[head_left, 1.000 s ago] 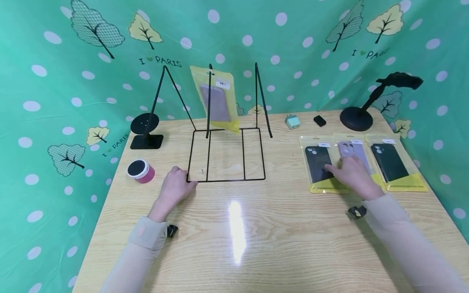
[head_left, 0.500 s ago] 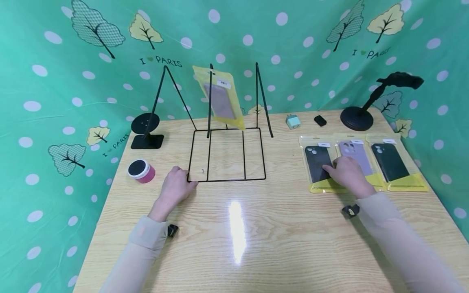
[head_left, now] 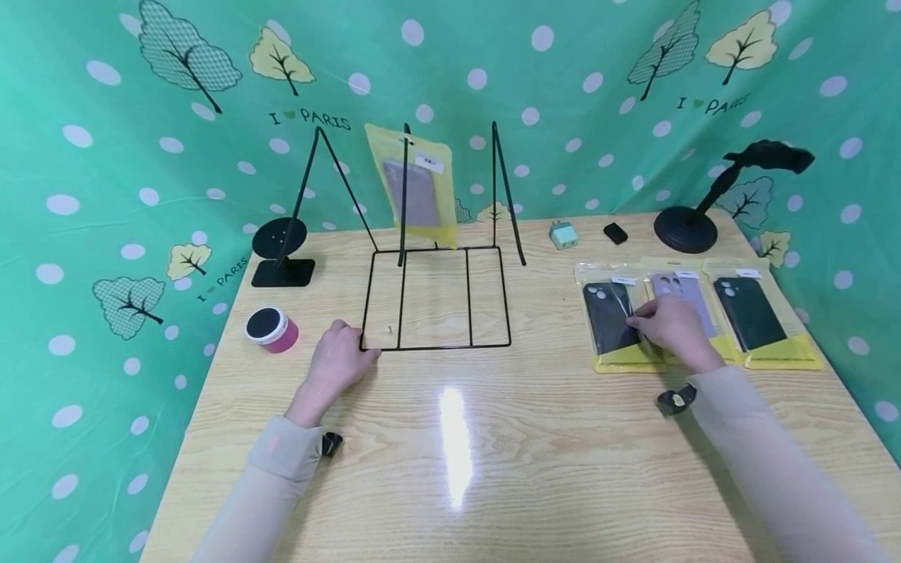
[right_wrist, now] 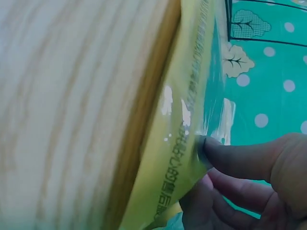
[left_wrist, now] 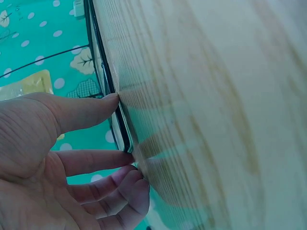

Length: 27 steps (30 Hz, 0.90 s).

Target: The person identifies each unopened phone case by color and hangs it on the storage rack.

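Observation:
My left hand (head_left: 336, 358) holds the front left corner of a black wire display rack (head_left: 454, 346); in the left wrist view thumb and index finger (left_wrist: 91, 162) lie either side of its bar. From the rack's middle prong hangs a yellow pouch with a lilac phone case (head_left: 411, 191), tilted a little. At the right, my right hand (head_left: 672, 324) pinches the right edge of a clear-fronted yellow pouch holding a black phone case (head_left: 608, 317). The pouch's film creases at the fingertips, and the right wrist view shows its yellow edge (right_wrist: 168, 177) between thumb and fingers.
A pouched lilac case (head_left: 693, 301) and a dark case (head_left: 749, 313) lie farther right. Behind stand a mint charger plug (head_left: 563, 234), a small black object (head_left: 615, 233) and a black stand (head_left: 686, 228). At left are another black stand (head_left: 283, 271) and a pink jar (head_left: 278, 335).
My right hand has moved slightly left and now pinches the black case's pouch, lifting its edge. The hanging pouch swings on its prong. My left hand stays put.

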### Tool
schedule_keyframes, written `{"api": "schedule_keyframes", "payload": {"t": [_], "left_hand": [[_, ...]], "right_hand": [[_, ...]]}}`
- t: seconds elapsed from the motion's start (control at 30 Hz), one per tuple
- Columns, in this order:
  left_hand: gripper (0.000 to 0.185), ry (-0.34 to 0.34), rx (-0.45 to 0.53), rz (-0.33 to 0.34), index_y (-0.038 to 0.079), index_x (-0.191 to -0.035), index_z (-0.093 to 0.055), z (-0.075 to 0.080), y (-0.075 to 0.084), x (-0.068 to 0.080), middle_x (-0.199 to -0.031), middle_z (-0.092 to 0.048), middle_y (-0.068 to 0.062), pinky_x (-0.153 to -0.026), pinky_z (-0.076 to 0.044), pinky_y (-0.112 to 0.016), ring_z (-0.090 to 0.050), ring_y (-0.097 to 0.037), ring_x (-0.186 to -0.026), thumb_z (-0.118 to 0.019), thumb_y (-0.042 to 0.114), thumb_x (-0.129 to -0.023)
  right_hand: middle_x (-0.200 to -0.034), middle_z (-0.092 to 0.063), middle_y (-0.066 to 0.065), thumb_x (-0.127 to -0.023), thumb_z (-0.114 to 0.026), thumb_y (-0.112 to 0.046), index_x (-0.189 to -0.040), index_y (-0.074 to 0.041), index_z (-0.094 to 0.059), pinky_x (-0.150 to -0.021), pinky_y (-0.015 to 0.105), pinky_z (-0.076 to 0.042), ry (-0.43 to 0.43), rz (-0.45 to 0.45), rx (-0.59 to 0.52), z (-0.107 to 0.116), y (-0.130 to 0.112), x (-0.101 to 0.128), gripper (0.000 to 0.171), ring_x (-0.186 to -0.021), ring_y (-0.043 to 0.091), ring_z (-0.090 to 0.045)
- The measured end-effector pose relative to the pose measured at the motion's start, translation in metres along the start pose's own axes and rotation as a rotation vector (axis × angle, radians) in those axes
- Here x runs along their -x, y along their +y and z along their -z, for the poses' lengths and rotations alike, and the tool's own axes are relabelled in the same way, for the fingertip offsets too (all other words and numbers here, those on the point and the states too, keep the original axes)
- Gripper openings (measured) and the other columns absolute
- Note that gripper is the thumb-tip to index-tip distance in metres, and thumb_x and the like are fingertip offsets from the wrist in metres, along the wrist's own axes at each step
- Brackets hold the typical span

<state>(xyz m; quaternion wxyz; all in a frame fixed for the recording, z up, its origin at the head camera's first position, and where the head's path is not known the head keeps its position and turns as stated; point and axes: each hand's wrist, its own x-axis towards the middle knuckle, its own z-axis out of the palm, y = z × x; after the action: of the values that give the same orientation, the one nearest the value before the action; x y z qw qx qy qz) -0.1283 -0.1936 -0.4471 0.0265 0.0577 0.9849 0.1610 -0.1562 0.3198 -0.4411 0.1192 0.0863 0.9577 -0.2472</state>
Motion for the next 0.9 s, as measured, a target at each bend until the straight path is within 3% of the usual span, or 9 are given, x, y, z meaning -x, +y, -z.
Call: {"api": "schedule_keyframes", "payload": {"t": [0.27, 0.47, 0.9], "left_hand": [[0.042, 0.0, -0.016, -0.002, -0.012, -0.098, -0.066, 0.001, 0.001, 0.0, -0.09, -0.053, -0.023, -0.07, -0.046, -0.047, -0.053, -0.033, -0.075, -0.074, 0.024, -0.08], [0.04, -0.001, -0.009, 0.005, -0.012, -0.097, -0.066, 0.0, 0.0, 0.0, -0.09, -0.053, -0.022, -0.069, -0.046, -0.047, -0.053, -0.033, -0.074, -0.074, 0.024, -0.08], [0.042, -0.002, -0.023, -0.003, -0.011, -0.097, -0.066, 0.003, 0.001, 0.001, -0.089, -0.053, -0.022, -0.07, -0.046, -0.047, -0.053, -0.033, -0.075, -0.074, 0.026, -0.08]], "right_hand": [[-0.09, -0.066, 0.015, -0.088, -0.069, -0.019, -0.1, 0.004, -0.07, -0.057, 0.033, -0.047, -0.024, -0.039, -0.135, 0.001, 0.01, -0.005, 0.026, -0.07, 0.021, -0.062], [-0.084, -0.068, 0.012, -0.089, -0.068, -0.018, -0.099, 0.005, -0.07, -0.058, 0.033, -0.051, -0.035, -0.01, -0.19, 0.003, 0.009, -0.003, 0.025, -0.067, 0.019, -0.066], [-0.09, -0.068, 0.015, -0.092, -0.066, -0.016, -0.106, 0.001, -0.07, -0.058, 0.026, -0.052, 0.124, 0.095, -0.235, 0.005, -0.009, 0.015, 0.022, -0.073, 0.021, -0.067]]}}
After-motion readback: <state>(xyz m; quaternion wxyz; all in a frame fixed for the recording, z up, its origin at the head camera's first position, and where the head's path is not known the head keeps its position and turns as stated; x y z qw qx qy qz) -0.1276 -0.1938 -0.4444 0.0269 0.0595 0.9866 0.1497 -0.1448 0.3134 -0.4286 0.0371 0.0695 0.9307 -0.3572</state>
